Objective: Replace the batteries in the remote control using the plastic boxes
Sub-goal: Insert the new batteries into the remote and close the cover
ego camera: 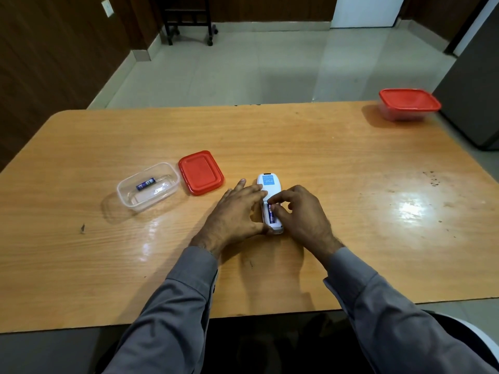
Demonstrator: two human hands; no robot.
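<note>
Two boxes (148, 186) (409, 104), two batteries (145, 183) (270, 213), one remote (268, 183)

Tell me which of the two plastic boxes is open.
The clear box left of the hands is open: its red lid lies beside it, and one battery lies inside. The far-right box has its lid on.
</note>
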